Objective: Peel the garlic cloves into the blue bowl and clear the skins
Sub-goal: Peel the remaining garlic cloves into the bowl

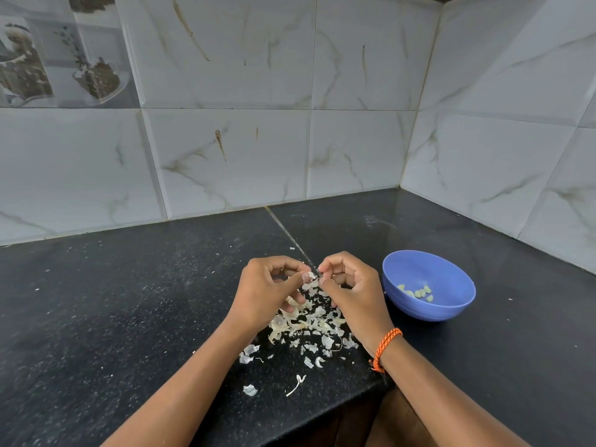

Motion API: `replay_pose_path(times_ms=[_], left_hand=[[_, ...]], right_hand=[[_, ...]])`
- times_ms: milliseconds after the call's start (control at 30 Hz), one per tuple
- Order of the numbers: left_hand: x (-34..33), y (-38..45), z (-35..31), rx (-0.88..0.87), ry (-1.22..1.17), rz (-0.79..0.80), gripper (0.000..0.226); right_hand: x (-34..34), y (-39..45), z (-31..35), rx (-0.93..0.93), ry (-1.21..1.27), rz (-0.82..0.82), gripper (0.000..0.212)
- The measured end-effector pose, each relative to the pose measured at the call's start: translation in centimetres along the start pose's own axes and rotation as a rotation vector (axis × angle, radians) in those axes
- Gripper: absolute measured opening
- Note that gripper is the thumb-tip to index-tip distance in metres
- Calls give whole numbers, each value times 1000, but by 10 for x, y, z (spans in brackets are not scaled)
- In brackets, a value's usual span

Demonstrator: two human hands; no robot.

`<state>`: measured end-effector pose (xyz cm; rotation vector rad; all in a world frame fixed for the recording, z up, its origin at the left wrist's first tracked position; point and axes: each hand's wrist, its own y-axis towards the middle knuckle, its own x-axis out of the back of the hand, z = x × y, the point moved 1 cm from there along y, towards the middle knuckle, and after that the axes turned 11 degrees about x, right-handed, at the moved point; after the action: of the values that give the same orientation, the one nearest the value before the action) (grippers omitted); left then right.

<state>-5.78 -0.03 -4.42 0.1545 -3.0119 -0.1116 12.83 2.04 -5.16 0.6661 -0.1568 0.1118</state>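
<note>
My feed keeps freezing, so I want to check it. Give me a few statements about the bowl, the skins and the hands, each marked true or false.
1. The blue bowl holds several peeled cloves. True.
2. The bowl stands to the left of the left hand. False: it stands to the right of the right hand.
3. The garlic skins lie loose on the black counter, below the hands. True.
4. The skins have been gathered into the bowl. False: only cloves show in it, and the skins are on the counter.
5. The left hand rests flat on the counter. False: both hands are raised and pinch one garlic piece between their fingers.
</note>
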Motion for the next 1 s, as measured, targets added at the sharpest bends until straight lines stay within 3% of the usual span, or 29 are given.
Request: replay_pose_path(times_ms=[200, 367, 1000], left_hand=[[2, -1, -2, -25, 18, -34, 4], [1, -2, -1, -38, 10, -40, 6], [-4, -4, 0, -6, -152, 7, 14]], right_hand=[[-3, -2, -1, 73, -164, 7, 30], [-9, -5, 4, 92, -167, 9, 5], [-9, -4, 4, 79, -95, -105, 25]])
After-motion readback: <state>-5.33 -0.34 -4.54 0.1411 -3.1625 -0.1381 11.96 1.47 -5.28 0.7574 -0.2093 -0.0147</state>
